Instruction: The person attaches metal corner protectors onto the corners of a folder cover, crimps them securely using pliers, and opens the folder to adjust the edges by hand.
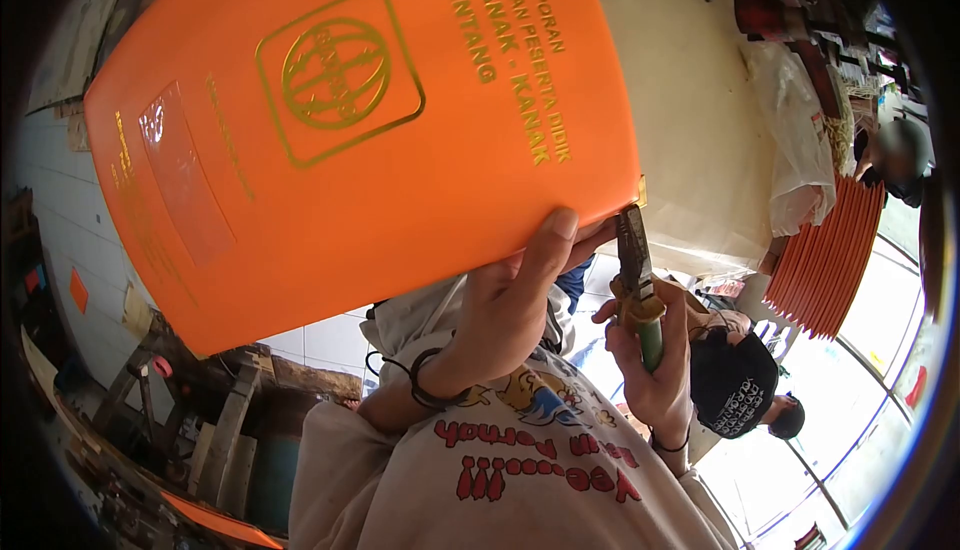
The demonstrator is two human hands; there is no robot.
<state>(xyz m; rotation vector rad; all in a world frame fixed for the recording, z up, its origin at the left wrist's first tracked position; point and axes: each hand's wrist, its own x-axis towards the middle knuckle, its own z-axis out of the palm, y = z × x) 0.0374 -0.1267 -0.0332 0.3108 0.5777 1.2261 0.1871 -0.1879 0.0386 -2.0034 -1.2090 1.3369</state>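
Note:
A bright orange folder cover (330, 220) with gold lettering and a gold emblem fills the upper left of the view. My left hand (520, 300) is closed on its near edge, thumb on top and fingers underneath. My right hand (655, 355) is wrapped round pliers (634, 260) with green and yellowish grips. The dark jaws of the pliers touch the cover's near right corner, beside a small gold metal corner piece (642, 190). Whether the jaws are clamped on that piece I cannot make out.
A cream work surface (690, 100) extends beyond the cover. To the right are clear plastic wrapping (795, 140) and a stack of orange covers (830, 255). A person in a black cap (735, 380) is close on my right. Wooden framework (225, 440) stands at lower left.

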